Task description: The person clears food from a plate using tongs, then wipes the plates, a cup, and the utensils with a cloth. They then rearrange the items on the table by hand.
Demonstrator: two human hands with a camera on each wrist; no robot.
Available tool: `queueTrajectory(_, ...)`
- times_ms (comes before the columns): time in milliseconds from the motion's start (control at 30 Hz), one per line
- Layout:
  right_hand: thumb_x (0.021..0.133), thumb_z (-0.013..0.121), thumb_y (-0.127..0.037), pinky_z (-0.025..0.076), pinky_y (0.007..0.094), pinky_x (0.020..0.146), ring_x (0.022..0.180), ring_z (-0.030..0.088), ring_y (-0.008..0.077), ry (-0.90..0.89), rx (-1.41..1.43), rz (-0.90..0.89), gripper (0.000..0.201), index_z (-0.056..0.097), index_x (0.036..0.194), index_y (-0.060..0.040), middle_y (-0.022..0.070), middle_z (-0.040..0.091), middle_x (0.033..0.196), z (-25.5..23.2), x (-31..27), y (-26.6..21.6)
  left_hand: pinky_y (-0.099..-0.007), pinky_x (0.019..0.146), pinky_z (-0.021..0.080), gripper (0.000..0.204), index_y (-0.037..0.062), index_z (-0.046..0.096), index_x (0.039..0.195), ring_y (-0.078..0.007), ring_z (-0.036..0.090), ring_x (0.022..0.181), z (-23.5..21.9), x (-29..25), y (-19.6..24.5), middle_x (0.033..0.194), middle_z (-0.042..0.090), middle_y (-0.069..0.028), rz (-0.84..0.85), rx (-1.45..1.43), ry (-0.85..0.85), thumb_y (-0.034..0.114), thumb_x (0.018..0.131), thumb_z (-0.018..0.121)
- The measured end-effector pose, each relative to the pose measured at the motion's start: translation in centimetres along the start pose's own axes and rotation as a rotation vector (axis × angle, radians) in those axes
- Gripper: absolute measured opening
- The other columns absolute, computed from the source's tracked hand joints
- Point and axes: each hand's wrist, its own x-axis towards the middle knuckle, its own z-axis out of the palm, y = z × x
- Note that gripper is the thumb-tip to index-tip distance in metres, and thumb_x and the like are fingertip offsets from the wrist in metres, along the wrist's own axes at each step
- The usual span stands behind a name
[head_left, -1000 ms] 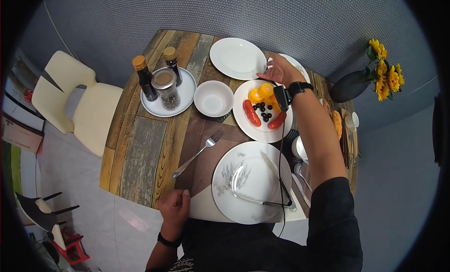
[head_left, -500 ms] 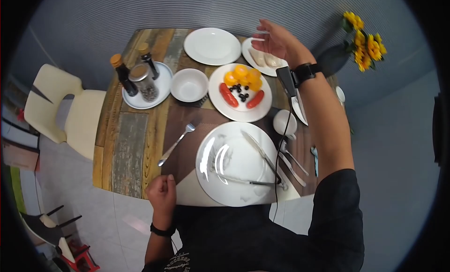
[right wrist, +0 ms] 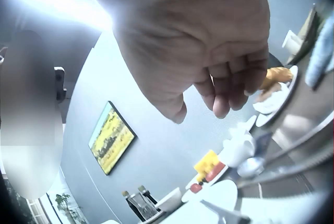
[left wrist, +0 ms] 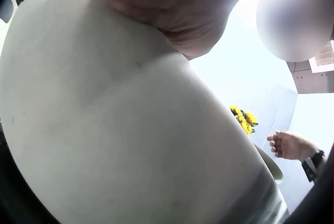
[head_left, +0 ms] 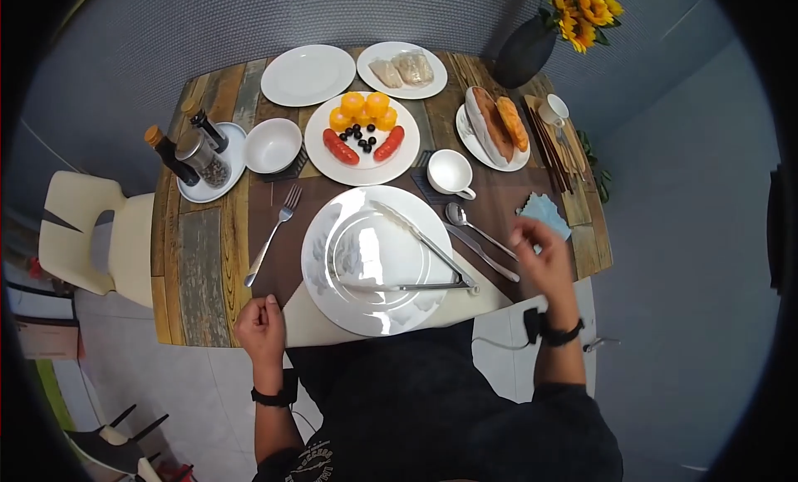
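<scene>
In the head view my right hand (head_left: 542, 262) hovers by the table's right front edge, just below a light-blue scalloped cloth (head_left: 546, 211). Its fingers bend loosely around nothing, as the right wrist view also shows. My left hand (head_left: 261, 328) rests at the front left edge, fingers loosely curled and without any object. Between the hands is a large white plate (head_left: 349, 303) with grey markings, bearing metal tongs (head_left: 428, 248). A fork (head_left: 273, 237) lies left of it; a knife (head_left: 486, 256) and a spoon (head_left: 475, 224) lie to the right.
Behind the large plate, a plate (head_left: 320, 168) holds sausages, orange yellow-topped pieces and dark berries. A white cup (head_left: 450, 173), a bowl (head_left: 273, 145), a bread plate (head_left: 470, 137) and a plate of wrapped food (head_left: 366, 62) surround it. Bottles (head_left: 170, 156) stand left; a flower vase (head_left: 525, 51) stands back right.
My right hand has come back from above the far plate of wrapped food to the right front edge. My left hand stays at the table edge. The head view has shifted, revealing the bread.
</scene>
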Motion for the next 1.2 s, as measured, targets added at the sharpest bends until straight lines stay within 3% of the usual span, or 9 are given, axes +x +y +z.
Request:
queueTrajectory(67, 0.083, 0.081, -0.022, 0.052, 0.0349, 0.081, 0.088, 0.065, 0.0238, -0.08, -0.18, -0.057, 0.047, 0.067, 0.121, 0.0017, 0.0119, 0.068, 0.099, 1.6, -2.5, -1.4, -0.0322, 0.049, 0.033, 0.022, 0.0005, 0.064, 0.074, -0.0132, 0.04, 0.051, 0.1, -0.1, 0.3, 0.055, 0.044, -0.0043, -0.003, 0.018, -0.01, 0.012, 0.091, 0.071)
queueTrajectory(100, 0.073, 0.087, -0.025, 0.05, 0.0402, 0.088, 0.098, 0.06, 0.0339, -0.066, -0.306, -0.26, 0.063, 0.065, 0.125, 0.0019, 0.0165, 0.063, 0.108, 2.6, -3.3, 0.4, -0.0325, 0.049, 0.033, 0.022, 0.0004, 0.064, 0.074, -0.0135, 0.04, 0.051, 0.0, 0.0, 0.4, 0.056, 0.044, -0.0046, -0.009, 0.032, -0.01, 0.013, 0.09, 0.071)
queueTrajectory(200, 0.068, 0.09, -0.031, 0.046, 0.0426, 0.094, 0.108, 0.054, 0.0367, -0.107, -0.317, -0.258, 0.076, 0.061, 0.131, 0.0009, 0.0165, 0.059, 0.115, 5.6, -4.6, 0.0, -0.0329, 0.05, 0.033, 0.022, 0.0001, 0.065, 0.075, -0.0139, 0.041, 0.051, 0.3, -0.1, -0.1, 0.056, 0.045, -0.0051, -0.015, 0.042, -0.012, 0.015, 0.091, 0.071)
queueTrajectory(400, 0.066, 0.091, -0.036, 0.047, 0.0412, 0.092, 0.106, 0.053, 0.0345, -0.207, -0.348, -0.273, 0.086, 0.058, 0.136, 0.0009, 0.0164, 0.056, 0.116, 7.4, -3.9, 0.5, -0.0333, 0.05, 0.034, 0.024, -0.0003, 0.065, 0.075, -0.0141, 0.042, 0.051, 0.2, -0.2, 0.2, 0.056, 0.046, -0.0055, 0.02, 0.037, -0.014, 0.016, 0.091, 0.071)
queueTrajectory(633, 0.069, 0.089, -0.032, 0.047, 0.0417, 0.091, 0.104, 0.053, 0.0348, -0.225, -0.304, -0.313, 0.077, 0.06, 0.132, 0.0018, 0.0155, 0.057, 0.112, 8.2, -3.7, 0.9, -0.0293, 0.051, 0.031, 0.025, -0.0017, 0.063, 0.077, -0.0094, 0.039, 0.056, 0.2, -0.3, 0.6, 0.059, 0.044, -0.001, 0.056, 0.078, -0.016, 0.015, 0.094, 0.069)
queueTrajectory(833, 0.073, 0.088, -0.028, 0.051, 0.0397, 0.084, 0.096, 0.061, 0.0336, -0.133, -0.167, -0.369, 0.071, 0.06, 0.132, 0.0012, 0.0162, 0.063, 0.112, 6.3, -4.3, -0.4, -0.0303, 0.051, 0.032, 0.025, -0.0016, 0.063, 0.076, -0.0103, 0.04, 0.055, 0.3, -0.2, 0.6, 0.058, 0.046, -0.002, 0.069, 0.092, -0.031, 0.015, 0.094, 0.069)
queueTrajectory(933, 0.075, 0.089, -0.025, 0.054, 0.0354, 0.076, 0.087, 0.066, 0.0268, -0.048, 0.015, -0.249, 0.072, 0.059, 0.134, 0.0013, 0.0145, 0.069, 0.11, 4.3, -4.5, 0.2, -0.0307, 0.051, 0.032, 0.025, -0.0017, 0.063, 0.076, -0.0106, 0.04, 0.054, 0.2, -0.1, 0.9, 0.058, 0.046, -0.0026, 0.066, 0.108, -0.034, 0.015, 0.094, 0.069)
queueTrajectory(1067, 0.078, 0.087, -0.019, 0.052, 0.0293, 0.067, 0.073, 0.062, 0.0139, 0.287, -0.113, -0.226, 0.065, 0.06, 0.134, 0.0036, 0.0079, 0.072, 0.1, 0.4, -3.2, 1.8, -0.031, 0.05, 0.032, 0.025, -0.0016, 0.063, 0.076, -0.011, 0.04, 0.054, 0.2, -0.1, 0.8, 0.057, 0.046, -0.0032, 0.056, 0.121, -0.034, 0.015, 0.093, 0.069)
queueTrajectory(1200, 0.081, 0.084, -0.019, 0.048, 0.0299, 0.061, 0.064, 0.056, 0.013, 0.518, -0.394, -0.029, 0.056, 0.064, 0.131, 0.0002, 0.008, 0.069, 0.092, -3.0, -0.1, 2.7, -0.035, 0.05, 0.034, 0.022, -0.0004, 0.063, 0.073, -0.0172, 0.042, 0.051, 0.3, -0.1, 0.9, 0.056, 0.046, -0.0074, 0.04, 0.111, -0.017, 0.012, 0.089, 0.072)
